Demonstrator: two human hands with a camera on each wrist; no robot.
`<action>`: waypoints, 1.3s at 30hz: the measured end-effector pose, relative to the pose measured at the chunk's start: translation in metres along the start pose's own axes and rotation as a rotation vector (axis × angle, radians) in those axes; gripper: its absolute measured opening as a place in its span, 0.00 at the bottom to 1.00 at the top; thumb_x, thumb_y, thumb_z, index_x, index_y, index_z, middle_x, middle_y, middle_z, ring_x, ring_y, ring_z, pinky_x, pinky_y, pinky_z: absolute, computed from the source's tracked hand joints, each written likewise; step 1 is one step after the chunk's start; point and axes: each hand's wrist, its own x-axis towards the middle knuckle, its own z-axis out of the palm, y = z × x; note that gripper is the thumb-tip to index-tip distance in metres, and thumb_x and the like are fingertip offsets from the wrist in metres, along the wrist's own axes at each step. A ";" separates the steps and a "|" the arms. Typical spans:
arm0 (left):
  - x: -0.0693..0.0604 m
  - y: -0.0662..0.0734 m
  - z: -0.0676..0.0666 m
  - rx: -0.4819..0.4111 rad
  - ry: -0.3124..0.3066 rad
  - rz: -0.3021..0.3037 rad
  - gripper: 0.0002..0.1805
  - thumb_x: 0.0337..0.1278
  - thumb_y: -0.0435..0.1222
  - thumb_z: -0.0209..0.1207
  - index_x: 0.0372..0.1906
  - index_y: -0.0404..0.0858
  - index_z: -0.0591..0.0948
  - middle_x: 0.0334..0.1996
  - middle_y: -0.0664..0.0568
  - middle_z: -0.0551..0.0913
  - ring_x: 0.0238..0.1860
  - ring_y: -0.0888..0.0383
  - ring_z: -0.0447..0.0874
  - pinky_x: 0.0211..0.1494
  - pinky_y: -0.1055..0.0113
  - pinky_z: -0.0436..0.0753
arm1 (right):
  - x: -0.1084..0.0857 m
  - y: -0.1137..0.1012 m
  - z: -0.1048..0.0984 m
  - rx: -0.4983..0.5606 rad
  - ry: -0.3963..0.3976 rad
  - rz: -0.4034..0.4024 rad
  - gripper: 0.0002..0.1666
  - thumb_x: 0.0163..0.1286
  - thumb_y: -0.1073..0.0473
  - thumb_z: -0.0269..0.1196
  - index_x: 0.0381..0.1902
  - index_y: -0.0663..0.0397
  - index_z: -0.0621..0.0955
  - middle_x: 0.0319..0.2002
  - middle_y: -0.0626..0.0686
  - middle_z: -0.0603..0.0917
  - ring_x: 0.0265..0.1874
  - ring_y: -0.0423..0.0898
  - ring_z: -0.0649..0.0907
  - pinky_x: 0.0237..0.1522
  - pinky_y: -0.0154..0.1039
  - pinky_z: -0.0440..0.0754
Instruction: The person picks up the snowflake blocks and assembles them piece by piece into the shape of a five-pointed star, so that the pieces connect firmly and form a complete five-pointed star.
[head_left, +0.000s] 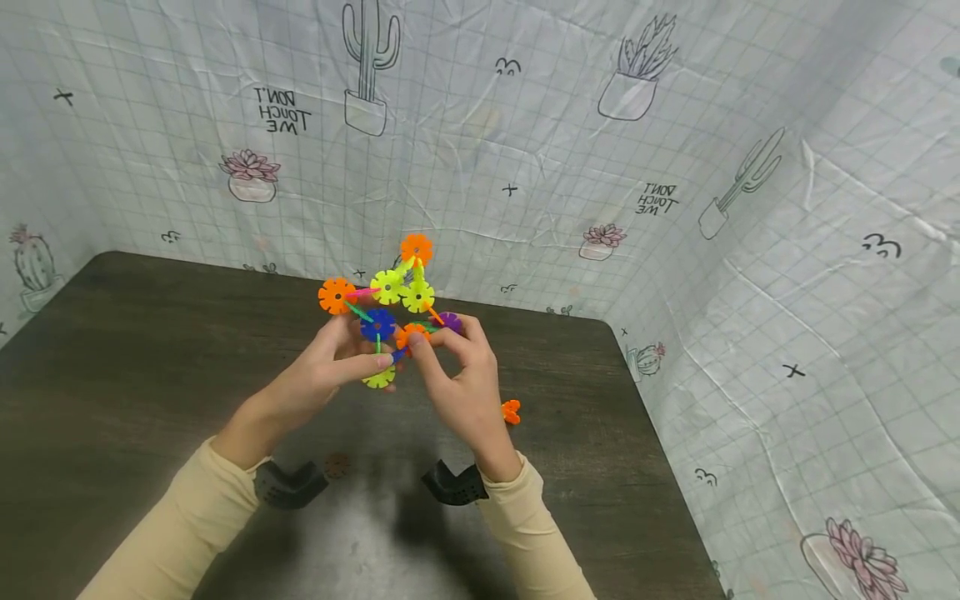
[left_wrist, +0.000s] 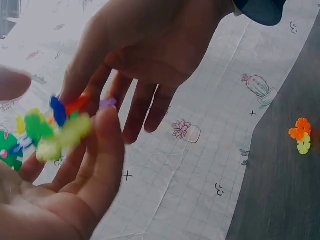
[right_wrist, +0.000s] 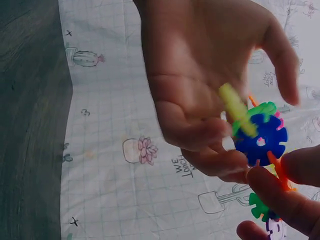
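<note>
A linked structure of notched plastic flower discs [head_left: 377, 325] hangs in the air between both hands, in orange, yellow, blue, green, pink and purple. My left hand [head_left: 318, 367] holds it from the left, fingers behind and thumb near the lower blue piece. From the right, my right hand [head_left: 468, 383] pinches an orange disc [head_left: 412, 336] between thumb and forefinger. In the right wrist view, the right fingertips [right_wrist: 270, 185] grip an orange disc edge-on beside a blue disc [right_wrist: 261, 140]. Blurred discs [left_wrist: 65, 137] sit over the left fingers in the left wrist view.
On the dark table [head_left: 585, 467] lies a loose orange disc [head_left: 511, 412], joined to a yellow disc [left_wrist: 304, 145] in the left wrist view. A brownish disc [head_left: 337, 464] lies near the left wrist's black mount [head_left: 291, 485]. A cactus-print cloth [head_left: 465, 150] hangs behind.
</note>
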 end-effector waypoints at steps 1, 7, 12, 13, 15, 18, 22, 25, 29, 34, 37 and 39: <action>0.001 -0.001 0.001 -0.021 -0.003 0.011 0.26 0.71 0.30 0.50 0.70 0.31 0.61 0.50 0.48 0.81 0.44 0.54 0.84 0.45 0.57 0.89 | 0.000 0.000 0.001 0.000 0.001 -0.006 0.16 0.73 0.53 0.65 0.28 0.55 0.86 0.51 0.55 0.79 0.53 0.48 0.78 0.55 0.53 0.79; 0.004 -0.003 0.009 -0.025 0.129 -0.034 0.21 0.76 0.36 0.52 0.67 0.36 0.66 0.47 0.49 0.83 0.40 0.52 0.84 0.38 0.54 0.89 | -0.001 -0.001 0.002 -0.002 -0.002 -0.039 0.16 0.74 0.54 0.64 0.27 0.56 0.86 0.50 0.54 0.79 0.51 0.48 0.79 0.53 0.48 0.80; 0.007 -0.004 0.013 0.033 0.265 -0.096 0.16 0.72 0.38 0.59 0.56 0.35 0.72 0.41 0.51 0.83 0.36 0.55 0.84 0.35 0.58 0.89 | -0.001 -0.003 -0.001 0.022 -0.026 -0.027 0.23 0.80 0.52 0.55 0.28 0.57 0.85 0.48 0.53 0.79 0.46 0.46 0.78 0.46 0.44 0.79; 0.007 -0.003 0.013 0.039 0.279 -0.099 0.16 0.71 0.37 0.60 0.55 0.35 0.72 0.40 0.51 0.83 0.36 0.55 0.84 0.35 0.60 0.89 | -0.002 -0.003 -0.002 0.028 -0.027 -0.019 0.24 0.81 0.51 0.53 0.29 0.57 0.85 0.48 0.53 0.79 0.45 0.46 0.78 0.46 0.43 0.79; 0.007 -0.003 0.012 0.052 0.294 -0.101 0.15 0.70 0.36 0.61 0.54 0.34 0.72 0.39 0.51 0.83 0.36 0.56 0.84 0.34 0.62 0.88 | -0.002 -0.003 -0.003 0.043 -0.028 -0.009 0.26 0.82 0.50 0.51 0.29 0.57 0.84 0.48 0.53 0.80 0.46 0.46 0.79 0.47 0.44 0.80; 0.007 -0.001 0.012 0.062 0.297 -0.100 0.16 0.70 0.35 0.61 0.55 0.34 0.71 0.39 0.52 0.83 0.35 0.56 0.83 0.33 0.62 0.87 | -0.002 -0.002 -0.005 0.051 -0.012 -0.010 0.25 0.82 0.50 0.50 0.30 0.57 0.85 0.49 0.53 0.81 0.47 0.46 0.80 0.50 0.46 0.81; 0.006 0.002 0.011 0.086 0.302 -0.114 0.17 0.69 0.35 0.61 0.55 0.33 0.71 0.38 0.54 0.83 0.32 0.57 0.82 0.32 0.63 0.87 | -0.002 -0.002 -0.007 0.044 0.009 -0.028 0.23 0.81 0.51 0.52 0.31 0.56 0.85 0.46 0.52 0.82 0.47 0.45 0.81 0.50 0.46 0.81; 0.006 0.003 0.011 0.118 0.323 -0.124 0.18 0.67 0.33 0.62 0.55 0.32 0.71 0.37 0.55 0.84 0.31 0.58 0.80 0.30 0.62 0.86 | -0.002 -0.001 -0.007 0.045 0.021 -0.038 0.20 0.80 0.51 0.55 0.30 0.55 0.85 0.42 0.51 0.82 0.44 0.44 0.81 0.49 0.46 0.81; 0.005 0.004 0.011 0.168 0.362 -0.154 0.22 0.64 0.34 0.66 0.56 0.33 0.71 0.35 0.57 0.84 0.31 0.58 0.77 0.29 0.63 0.84 | -0.004 0.002 -0.007 0.061 0.027 -0.059 0.15 0.77 0.54 0.59 0.30 0.54 0.82 0.38 0.50 0.80 0.41 0.44 0.81 0.49 0.45 0.82; 0.005 0.004 0.010 0.211 0.376 -0.188 0.23 0.62 0.39 0.68 0.56 0.34 0.75 0.37 0.55 0.84 0.27 0.58 0.74 0.28 0.64 0.82 | -0.007 0.004 -0.006 0.089 0.038 -0.070 0.14 0.75 0.56 0.61 0.28 0.53 0.77 0.33 0.51 0.78 0.38 0.45 0.81 0.48 0.41 0.80; 0.005 0.004 0.010 0.195 0.363 -0.188 0.18 0.64 0.40 0.67 0.52 0.34 0.79 0.37 0.55 0.84 0.28 0.57 0.74 0.29 0.64 0.82 | -0.010 0.006 -0.006 0.123 0.054 -0.047 0.17 0.74 0.56 0.63 0.27 0.53 0.72 0.27 0.51 0.74 0.31 0.45 0.77 0.39 0.37 0.76; 0.004 0.004 0.010 0.158 0.350 -0.179 0.15 0.66 0.39 0.66 0.49 0.34 0.80 0.38 0.55 0.84 0.32 0.57 0.74 0.29 0.64 0.83 | -0.011 0.008 -0.006 0.163 0.064 -0.025 0.18 0.73 0.56 0.64 0.28 0.55 0.68 0.27 0.54 0.71 0.29 0.46 0.75 0.35 0.36 0.71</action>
